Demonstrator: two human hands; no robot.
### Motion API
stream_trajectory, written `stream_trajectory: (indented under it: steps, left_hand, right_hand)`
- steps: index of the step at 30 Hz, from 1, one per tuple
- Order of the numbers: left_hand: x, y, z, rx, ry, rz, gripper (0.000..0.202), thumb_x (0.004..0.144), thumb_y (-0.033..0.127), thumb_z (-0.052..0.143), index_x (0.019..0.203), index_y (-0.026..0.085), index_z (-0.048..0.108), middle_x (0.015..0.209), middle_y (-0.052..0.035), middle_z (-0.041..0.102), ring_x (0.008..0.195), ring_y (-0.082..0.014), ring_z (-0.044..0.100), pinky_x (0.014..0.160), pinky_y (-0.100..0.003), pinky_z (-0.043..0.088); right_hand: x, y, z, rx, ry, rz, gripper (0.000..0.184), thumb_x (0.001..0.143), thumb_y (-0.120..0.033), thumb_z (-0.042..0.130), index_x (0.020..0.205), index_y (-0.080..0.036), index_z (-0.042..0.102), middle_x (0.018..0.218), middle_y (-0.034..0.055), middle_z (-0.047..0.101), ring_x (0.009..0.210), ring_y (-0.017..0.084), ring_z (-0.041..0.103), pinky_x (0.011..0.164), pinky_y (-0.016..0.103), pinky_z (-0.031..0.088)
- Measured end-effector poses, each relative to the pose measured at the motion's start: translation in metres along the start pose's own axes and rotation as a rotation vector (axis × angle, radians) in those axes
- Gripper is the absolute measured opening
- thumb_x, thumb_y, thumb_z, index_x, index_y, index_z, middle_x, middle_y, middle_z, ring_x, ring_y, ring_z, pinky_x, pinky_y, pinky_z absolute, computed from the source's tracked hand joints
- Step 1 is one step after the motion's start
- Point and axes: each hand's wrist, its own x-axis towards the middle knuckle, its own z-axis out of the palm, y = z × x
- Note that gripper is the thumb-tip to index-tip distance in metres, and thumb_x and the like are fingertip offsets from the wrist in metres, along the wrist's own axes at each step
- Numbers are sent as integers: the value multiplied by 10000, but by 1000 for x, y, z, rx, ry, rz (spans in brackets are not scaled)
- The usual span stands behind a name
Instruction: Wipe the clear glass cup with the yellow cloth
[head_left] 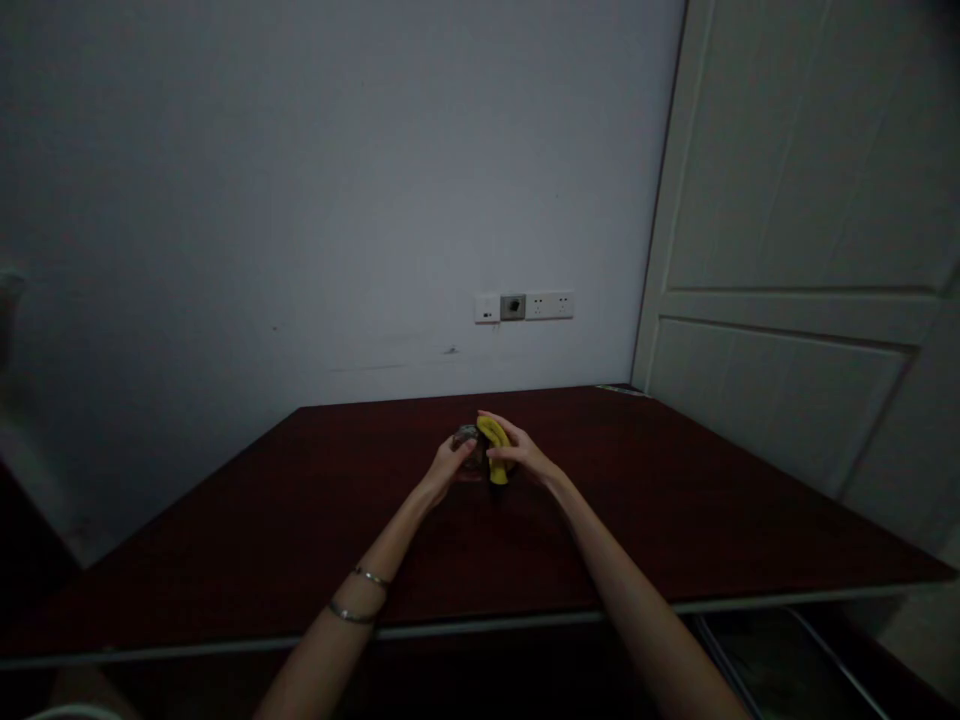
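Both grasping | left hand (448, 461): glass (469, 433) within fingers | right hand (529, 457): yellow cloth (492, 431) within fingers

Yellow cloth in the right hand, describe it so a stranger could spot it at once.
Find the dark red-brown tabletop against the pale wall. Near its middle, the right hand holds the yellow cloth, close beside the left hand. Its bright yellow sets it apart from the dim, glassy, rounded object in the left hand.

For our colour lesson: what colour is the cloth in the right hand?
The cloth is yellow, best seen in the head view.
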Motion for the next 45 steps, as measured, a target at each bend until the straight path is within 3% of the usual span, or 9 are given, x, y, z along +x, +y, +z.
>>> stream_trajectory:
  steps: [6, 11, 14, 20, 25, 34, 41, 45]
  left_hand:
    - [1, -2, -2, 61, 47, -68, 553, 656, 561, 578, 1047, 175, 513, 949, -86, 570, 677, -140, 571, 500, -244, 495]
    - [1, -2, -5, 10, -89, -77, 600, 683, 602, 512, 1107, 178, 487, 905, -83, 581, 681, -143, 580, 605, -320, 512]
    - [2, -5, -8, 115, -148, -78, 629, 673, 576, 544, 1149, 175, 462, 908, -88, 593, 686, -144, 581, 642, -317, 500]
    - [7, -11, -5, 271, -80, 175, 735, 555, 365, 738, 1189, 163, 425, 1144, -120, 526, 997, -213, 532, 858, -343, 430]
    - [8, -13, -1, 282, -33, 216, 668, 565, 316, 739, 1145, 135, 461, 1106, -120, 557, 997, -214, 540, 897, -367, 402]
    - [13, -22, -4, 300, 120, 244, 609, 500, 281, 772, 1042, 116, 548, 969, -102, 625, 869, -200, 587, 825, -355, 448]
    - [6, -16, 1, 346, 87, 342, 680, 498, 268, 771, 1108, 135, 504, 1071, -108, 588, 970, -221, 558, 893, -381, 412]
    - [1, -13, 4, 424, 77, 396, 754, 451, 251, 787, 1136, 148, 488, 1114, -107, 563, 1035, -246, 520, 937, -403, 371]
  right_hand:
    - [2, 17, 12, -235, 93, -118, 865, 507, -260, 757, 1274, -251, 356, 1274, 67, 424, 1167, 207, 415, 998, 358, 306]
    - [5, 20, 11, -244, 137, -114, 829, 491, -275, 762, 1240, -229, 409, 1231, 76, 470, 1125, 211, 456, 986, 363, 327]
    - [6, 16, 7, -163, 231, -43, 794, 492, -288, 756, 1214, -197, 438, 1158, 85, 539, 1051, 212, 518, 937, 358, 384]
    - [8, 11, 5, 38, 410, 144, 634, 476, -295, 755, 1067, -172, 562, 1047, 87, 622, 918, 215, 594, 821, 340, 470]
    - [7, 9, 11, 112, 371, 190, 529, 497, -286, 748, 993, -172, 604, 970, 73, 653, 855, 209, 616, 762, 319, 500]
    - [5, 12, 14, 36, 268, 146, 556, 542, -310, 732, 1058, -193, 563, 1015, 65, 633, 899, 190, 602, 806, 311, 480]
    - [10, 13, 11, -33, 307, 59, 478, 718, -477, 549, 1120, -220, 551, 1160, 53, 574, 1065, 196, 525, 946, 343, 377]
    - [10, 9, 11, -103, 307, -44, 423, 743, -492, 507, 1049, -218, 611, 1143, 57, 588, 1090, 209, 507, 963, 365, 352]
